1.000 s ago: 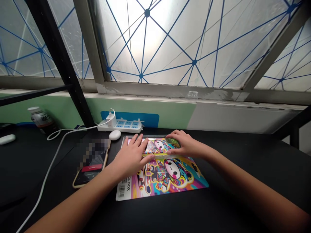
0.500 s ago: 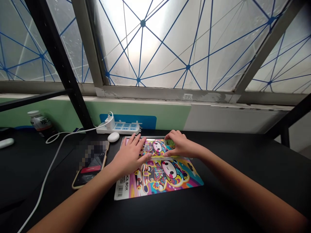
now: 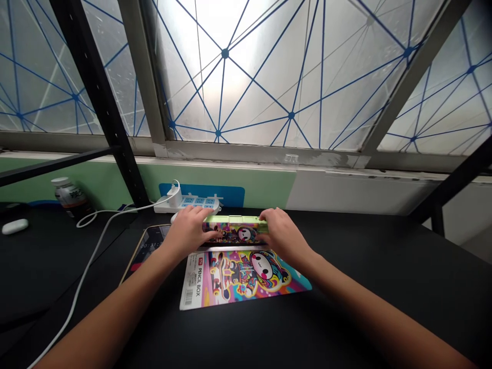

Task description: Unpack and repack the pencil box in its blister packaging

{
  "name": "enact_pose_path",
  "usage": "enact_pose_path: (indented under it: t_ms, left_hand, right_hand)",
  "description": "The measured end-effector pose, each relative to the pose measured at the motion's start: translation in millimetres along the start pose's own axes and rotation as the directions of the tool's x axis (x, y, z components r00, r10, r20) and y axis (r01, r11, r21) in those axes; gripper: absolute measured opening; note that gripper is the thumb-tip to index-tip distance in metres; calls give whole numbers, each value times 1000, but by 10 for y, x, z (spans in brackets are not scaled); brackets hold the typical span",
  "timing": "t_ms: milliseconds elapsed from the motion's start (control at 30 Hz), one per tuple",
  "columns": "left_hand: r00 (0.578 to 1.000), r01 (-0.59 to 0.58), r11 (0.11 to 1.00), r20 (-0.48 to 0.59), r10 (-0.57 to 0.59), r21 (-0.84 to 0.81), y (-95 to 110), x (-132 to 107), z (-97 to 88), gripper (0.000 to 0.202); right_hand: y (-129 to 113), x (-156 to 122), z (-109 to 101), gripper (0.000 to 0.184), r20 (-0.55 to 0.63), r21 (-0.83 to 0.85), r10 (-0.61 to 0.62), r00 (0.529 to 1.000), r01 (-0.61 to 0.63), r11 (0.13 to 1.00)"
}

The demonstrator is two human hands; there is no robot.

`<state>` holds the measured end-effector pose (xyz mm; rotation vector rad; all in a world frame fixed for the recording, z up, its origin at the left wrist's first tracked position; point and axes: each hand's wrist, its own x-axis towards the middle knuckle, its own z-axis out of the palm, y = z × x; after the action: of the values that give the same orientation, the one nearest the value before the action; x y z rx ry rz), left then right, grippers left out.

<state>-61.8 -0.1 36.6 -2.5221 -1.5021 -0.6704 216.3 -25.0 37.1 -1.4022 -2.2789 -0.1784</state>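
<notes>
A colourful pencil box [image 3: 235,229] with a light green edge and a cartoon figure on its face stands tilted up on the black desk [image 3: 384,287]. My left hand [image 3: 187,231] grips its left end and my right hand [image 3: 282,234] grips its right end, fingers curled round it. In front of the box lies its flat printed packaging card [image 3: 238,277], marked PENCIL BOX, with the same cartoon print.
A phone [image 3: 144,248] lies left of the card, partly under my left forearm. Behind are a white power strip [image 3: 192,203] with a plugged charger and a white cable [image 3: 88,256], a bottle [image 3: 71,195] and a white case [image 3: 14,226] at far left.
The pencil box lay flat under my hands; now both hands have taken its ends and tilted it up on edge. The view has shifted slightly.
</notes>
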Motion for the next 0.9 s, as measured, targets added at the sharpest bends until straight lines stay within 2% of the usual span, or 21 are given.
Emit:
enact_pose_path:
  t_ms: [133,233,300,333,400,467,533,633,700,767,833,900]
  left_hand:
    - [981,-143,989,-127,148,49,126,-79,-210,35]
    - [921,-276,957,-258,291,94,323,-303,-367,30]
    - [863,-385,916,-306,402,118,451,-530,-402,23]
    - [854,-416,901,-291,433,120,501,-655,-388,22]
    - [865,-430,897,-239,442,103,561,-898,-301,28]
    - [908,-374,925,-179,379,66,568,-1103,-166,33]
    - [958,-267,964,-108,265,-8,547,-1256,-36,42]
    - [996,-87,988,-33,83,-128,517,-1398,73,60]
    - [999,34,981,-3,-35,-194,512,-1446,85,66]
    - [990,139,957,43,-132,-255,514,-1466,73,67]
    - [979,202,930,100,-179,-307,513,-1466,56,67]
    - [973,224,910,135,-188,-349,509,-1459,44,68]
  right_hand:
    - [-43,-201,-215,29,-153,-64,-118,981,110,992]
    - [-27,-521,-349,27,-288,-119,-207,935,179,977]
    - [-10,-769,-367,27,-349,-139,-264,899,230,963]
    - [-6,-885,-353,27,-360,-143,-295,885,260,955]
    - [-20,-1069,-295,26,-325,-124,-338,883,314,941]
    - [-61,-1174,-224,24,-252,-75,-363,897,356,932]
    - [-112,-1207,-169,22,-174,7,-368,913,375,927]
    - [-144,-1196,-141,21,-68,133,-327,942,334,933]
    - [-114,-1191,-148,32,6,189,-269,963,263,946]
    - [-52,-1194,-162,51,68,218,-191,979,172,961]
    - [17,-1197,-180,61,112,243,-111,987,82,967]
    - [68,-1196,-203,61,154,281,-60,986,14,960]
